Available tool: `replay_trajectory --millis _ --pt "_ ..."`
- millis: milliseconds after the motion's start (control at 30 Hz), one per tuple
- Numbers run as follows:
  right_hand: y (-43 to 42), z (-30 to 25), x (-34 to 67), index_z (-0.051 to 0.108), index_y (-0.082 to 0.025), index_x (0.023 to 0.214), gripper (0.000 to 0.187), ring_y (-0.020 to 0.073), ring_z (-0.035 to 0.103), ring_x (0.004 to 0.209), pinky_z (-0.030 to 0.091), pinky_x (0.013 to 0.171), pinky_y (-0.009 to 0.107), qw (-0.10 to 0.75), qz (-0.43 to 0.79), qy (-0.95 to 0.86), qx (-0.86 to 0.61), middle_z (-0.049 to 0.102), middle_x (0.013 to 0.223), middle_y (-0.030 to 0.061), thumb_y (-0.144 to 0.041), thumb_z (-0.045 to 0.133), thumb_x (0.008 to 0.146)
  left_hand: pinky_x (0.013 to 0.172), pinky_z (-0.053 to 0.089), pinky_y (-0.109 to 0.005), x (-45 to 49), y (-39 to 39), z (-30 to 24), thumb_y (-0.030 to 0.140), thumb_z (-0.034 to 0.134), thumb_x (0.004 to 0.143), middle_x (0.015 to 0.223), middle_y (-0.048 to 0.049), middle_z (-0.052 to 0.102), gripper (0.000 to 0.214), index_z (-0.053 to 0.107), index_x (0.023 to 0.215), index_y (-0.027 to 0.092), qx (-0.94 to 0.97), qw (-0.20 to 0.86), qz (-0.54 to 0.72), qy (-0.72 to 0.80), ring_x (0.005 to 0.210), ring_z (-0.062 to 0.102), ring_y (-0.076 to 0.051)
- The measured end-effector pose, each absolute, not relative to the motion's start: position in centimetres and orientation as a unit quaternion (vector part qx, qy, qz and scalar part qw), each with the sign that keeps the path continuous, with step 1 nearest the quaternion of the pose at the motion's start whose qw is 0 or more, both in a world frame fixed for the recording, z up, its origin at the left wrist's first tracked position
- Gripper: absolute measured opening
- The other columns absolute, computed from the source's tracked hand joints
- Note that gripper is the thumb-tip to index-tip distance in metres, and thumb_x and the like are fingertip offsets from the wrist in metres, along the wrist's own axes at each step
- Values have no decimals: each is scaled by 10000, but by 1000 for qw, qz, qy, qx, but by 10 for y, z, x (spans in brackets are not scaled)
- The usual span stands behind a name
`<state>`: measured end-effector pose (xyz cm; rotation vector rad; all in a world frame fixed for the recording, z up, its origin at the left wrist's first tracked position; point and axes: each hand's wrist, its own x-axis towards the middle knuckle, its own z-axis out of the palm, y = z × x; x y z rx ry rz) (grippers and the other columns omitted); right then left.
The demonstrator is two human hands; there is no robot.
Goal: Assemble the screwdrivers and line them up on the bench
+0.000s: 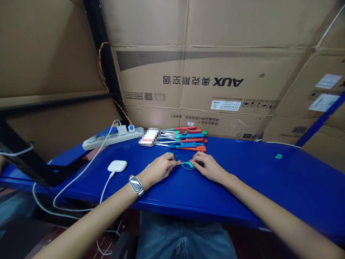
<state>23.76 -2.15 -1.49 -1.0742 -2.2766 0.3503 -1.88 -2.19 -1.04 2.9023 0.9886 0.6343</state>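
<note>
Between my hands, low over the blue table, is a long-nosed lighter (pixel 188 165) with a blue loop and a green part. My left hand (pixel 161 168) pinches its thin metal end at the left. Closed fingers of my right hand (pixel 207 166) grip the other end, which they mostly cover; something dark shows beneath them. Just beyond my left fingers lies a small green piece (pixel 170 153). Behind both hands is a row of red and blue long-nosed lighters (pixel 188 136), their metal tubes pointing left.
A white power strip (pixel 113 138) with plugs stands at the back left, beside a partly blurred flat object (pixel 150 137). A white earphone case (pixel 117 166) is on a cable at the left. On the right lies a small green ring (pixel 278 156). Cardboard (pixel 199 82) walls the back.
</note>
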Motion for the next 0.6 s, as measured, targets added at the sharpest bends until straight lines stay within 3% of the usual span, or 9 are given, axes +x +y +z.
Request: replay_trajectory --millis 367,600 --pt "-22 -14 238 681 -189 875 208 191 606 873 483 792 332 299 123 -858 -400 643 912 71 -291 520 960 851 501 -336 -16 -23 -4 213 413 1000 1033 -87 640 304 692 1118 181 937 -68 168 298 918 596 -193" --pt "-21 -15 238 670 -190 863 186 185 606 882 475 792 323 300 128 -856 -401 639 915 61 -272 528 951 857 510 -333 2 -21 -5 270 448 1000 1086 -86 638 305 604 1246 180 929 -80 177 315 947 623 -200"
